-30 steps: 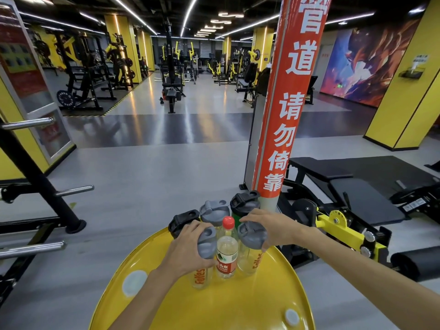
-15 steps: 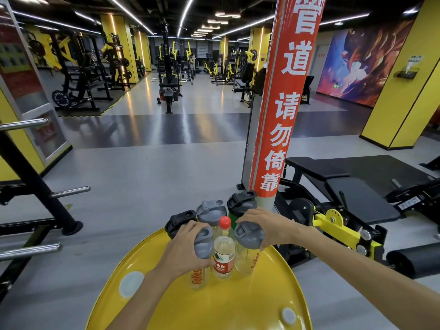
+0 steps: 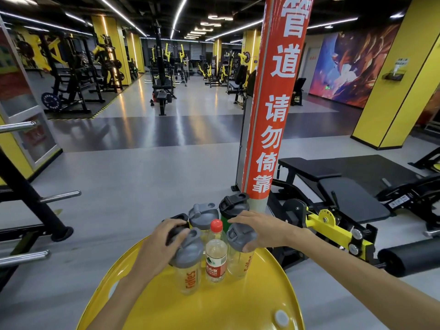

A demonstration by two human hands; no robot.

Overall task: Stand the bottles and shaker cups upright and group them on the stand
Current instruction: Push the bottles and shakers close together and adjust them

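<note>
On the yellow round stand (image 3: 238, 310), left hand (image 3: 164, 244) is gripping the grey lid of a clear shaker cup (image 3: 188, 270), right hand (image 3: 259, 231) curling over the lid of another shaker cup (image 3: 240, 256) at 3 o'clock. Red-capped water bottle (image 3: 216, 254) is standing upright between them, three more shakers crowding at 12 o'clock by the red pillar (image 3: 273, 110).

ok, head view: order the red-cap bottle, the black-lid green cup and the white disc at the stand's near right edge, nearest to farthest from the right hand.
1. Black-lid green cup: right behind the right hand, touching or nearly.
2. Red-cap bottle: to its left, one shaker across.
3. White disc: well below it, at the stand's near edge.
</note>
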